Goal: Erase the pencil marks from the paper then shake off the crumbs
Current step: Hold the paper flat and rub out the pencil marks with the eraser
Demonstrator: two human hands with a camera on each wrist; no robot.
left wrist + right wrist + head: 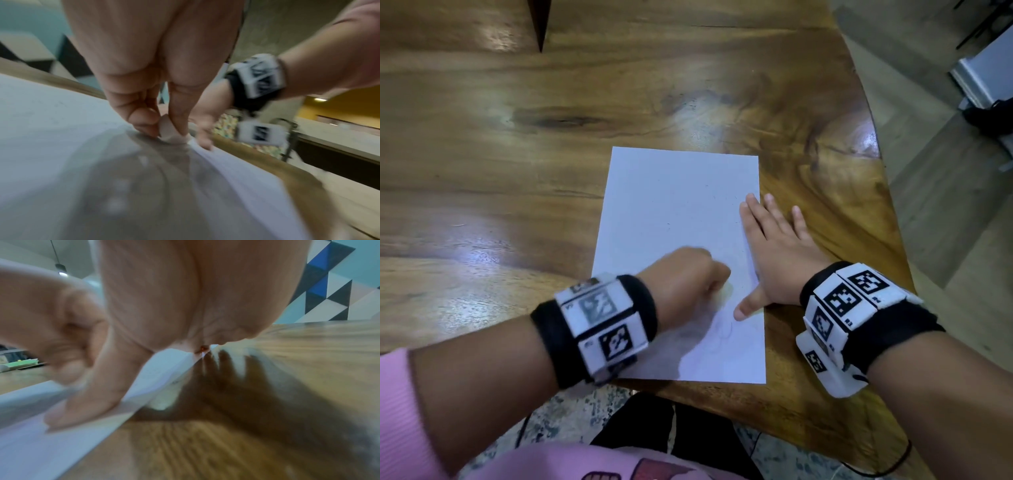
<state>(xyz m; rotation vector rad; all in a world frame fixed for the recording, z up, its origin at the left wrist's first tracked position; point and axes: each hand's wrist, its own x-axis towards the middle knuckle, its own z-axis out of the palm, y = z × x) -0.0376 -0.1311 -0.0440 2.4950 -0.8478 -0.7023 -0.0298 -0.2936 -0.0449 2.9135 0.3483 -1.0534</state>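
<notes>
Paper [681, 219], one white sheet, lies flat on the wooden counter [517, 137] near its front right edge, its long sides running away from the person. The left hand [685, 277] is clenched round a small pale eraser [167, 128], whose tip bears on the lower half of the sheet; the blur on that hand suggests rubbing. The right hand [774, 253] lies with fingers straight, grasping nothing: its thumb and index finger press on the sheet's right margin while the other fingers rest on bare wood.

Handling, as judged: the sheet is light, thin and limp, so it would creep or crease under the eraser unless pinned close to the rubbing, as the flat right hand does here. For shaking off the crumbs it is best lifted by an edge or two corners, held loosely to avoid folds. The eraser looks soft and small, suited to a fingertip pinch.

Views compared: the head view alone shows the whole sheet, faint pencil marks [722, 330] remaining near the lower edge, and dark specks, perhaps crumbs, higher up. The left wrist view alone reveals the eraser, hidden beneath the fist from above. The right wrist view shows the thumb flat on the margin and the paper's edge against the wood.
</notes>
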